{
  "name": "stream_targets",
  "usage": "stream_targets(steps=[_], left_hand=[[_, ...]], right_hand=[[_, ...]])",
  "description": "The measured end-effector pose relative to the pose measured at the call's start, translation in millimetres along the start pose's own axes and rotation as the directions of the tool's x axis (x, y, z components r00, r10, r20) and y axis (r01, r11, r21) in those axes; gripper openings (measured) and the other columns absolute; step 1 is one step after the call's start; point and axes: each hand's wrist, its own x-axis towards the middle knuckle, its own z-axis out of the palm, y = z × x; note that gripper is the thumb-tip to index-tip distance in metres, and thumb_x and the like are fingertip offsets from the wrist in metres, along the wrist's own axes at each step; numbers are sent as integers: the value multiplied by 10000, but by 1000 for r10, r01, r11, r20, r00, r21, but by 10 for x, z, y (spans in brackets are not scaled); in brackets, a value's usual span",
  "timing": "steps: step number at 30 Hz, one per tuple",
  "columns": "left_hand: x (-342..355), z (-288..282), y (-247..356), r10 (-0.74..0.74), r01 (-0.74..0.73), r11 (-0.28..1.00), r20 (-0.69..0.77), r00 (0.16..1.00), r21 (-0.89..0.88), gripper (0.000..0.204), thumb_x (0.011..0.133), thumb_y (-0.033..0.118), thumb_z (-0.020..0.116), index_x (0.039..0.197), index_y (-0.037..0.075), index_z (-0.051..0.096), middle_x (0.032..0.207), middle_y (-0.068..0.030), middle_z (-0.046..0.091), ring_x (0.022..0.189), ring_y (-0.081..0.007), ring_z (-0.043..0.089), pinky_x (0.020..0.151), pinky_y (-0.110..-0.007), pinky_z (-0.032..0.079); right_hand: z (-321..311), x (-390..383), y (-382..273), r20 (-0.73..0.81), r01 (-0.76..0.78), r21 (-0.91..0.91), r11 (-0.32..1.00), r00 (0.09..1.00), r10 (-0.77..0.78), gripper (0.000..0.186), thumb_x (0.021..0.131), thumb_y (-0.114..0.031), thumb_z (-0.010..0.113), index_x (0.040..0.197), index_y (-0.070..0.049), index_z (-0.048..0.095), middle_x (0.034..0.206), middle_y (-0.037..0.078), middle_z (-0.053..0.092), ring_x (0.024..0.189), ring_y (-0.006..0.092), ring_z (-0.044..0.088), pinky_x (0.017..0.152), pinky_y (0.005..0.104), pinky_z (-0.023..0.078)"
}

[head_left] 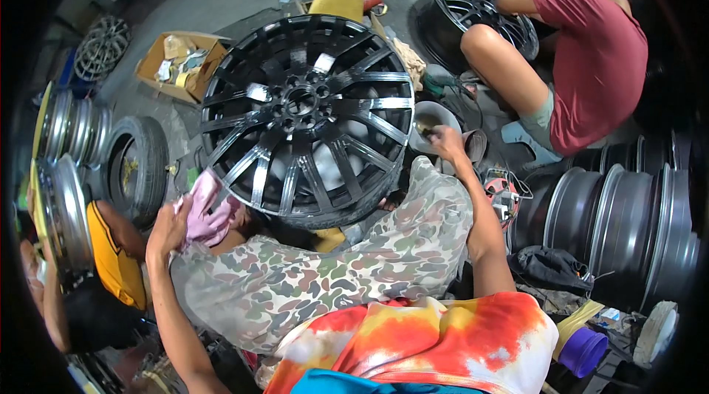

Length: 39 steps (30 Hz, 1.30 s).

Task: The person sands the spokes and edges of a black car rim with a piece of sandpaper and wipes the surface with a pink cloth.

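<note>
A large glossy black alloy wheel (306,117) with several spokes lies face-up against my camouflage-trousered knees. My left hand (171,225) grips a pink rag (207,213) pressed at the wheel's lower left rim. My right hand (445,140) reaches past the wheel's right side to a white bowl (432,119) on the ground, fingers closed at its rim; whether they hold anything is hidden.
A person in a red shirt (598,54) sits at the upper right by another wheel (476,2). Steel rims (628,224) are stacked right, rims and a tyre (136,165) left. A cardboard box (181,62) stands behind. Another person in yellow (111,261) sits at my left.
</note>
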Motion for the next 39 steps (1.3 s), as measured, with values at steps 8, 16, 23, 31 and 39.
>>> stream_targets(steps=[8, 16, 23, 31, 39], left_hand=[[2, -85, -143, 215, -245, 866, -118, 970, -436, 601, 1134, 440, 429, 1364, -87, 605, 1210, -89, 698, 1159, -192, 609, 1065, -335, 442], [-183, -338, 114, 120, -209, -25, -211, 970, -978, 441, 1095, 415, 551, 1265, 25, 670, 1187, -80, 743, 1052, -169, 725, 920, -321, 586], [-967, -1207, 464, 285, -640, -265, -693, 663, -721, 502, 1068, 372, 563, 1410, 5, 560, 1237, -197, 707, 1002, -285, 761, 742, -515, 670], [-495, -583, 1768, 707, -892, 429, -669, 231, 145, 447, 1044, 326, 587, 1385, 36, 583, 1181, -234, 654, 1004, -334, 597, 894, -430, 520], [-246, -412, 1671, 620, -959, 271, -778, 103, 89, 310, 917, 208, 749, 1136, 21, 633, 914, -182, 693, 794, -363, 720, 669, -426, 555]], right_hand=[[-629, -42, -63, -34, -110, -72, 991, 994, 108, 360, 875, -302, 757, 1113, -32, 769, 1077, 209, 754, 946, 345, 743, 852, 442, 572], [-1614, 76, -1223, -97, -29, 402, 915, 993, 74, 229, 998, -186, 728, 1072, 21, 665, 869, -26, 596, 793, 48, 550, 721, 208, 466], [-1336, -412, -3791, 57, 30, 827, 561, 989, -138, 303, 1011, -146, 708, 1238, 37, 630, 1073, 128, 749, 941, 170, 732, 818, 317, 617], [-1070, -562, -4988, -9, -107, 954, -281, 924, -383, 253, 1050, -86, 603, 1298, -33, 590, 1135, 84, 711, 955, 173, 734, 732, 307, 621], [-906, -572, -4810, -15, -123, 963, -238, 863, -504, 241, 1026, 18, 597, 1258, -2, 659, 1175, 91, 727, 996, 163, 729, 860, 323, 597]])
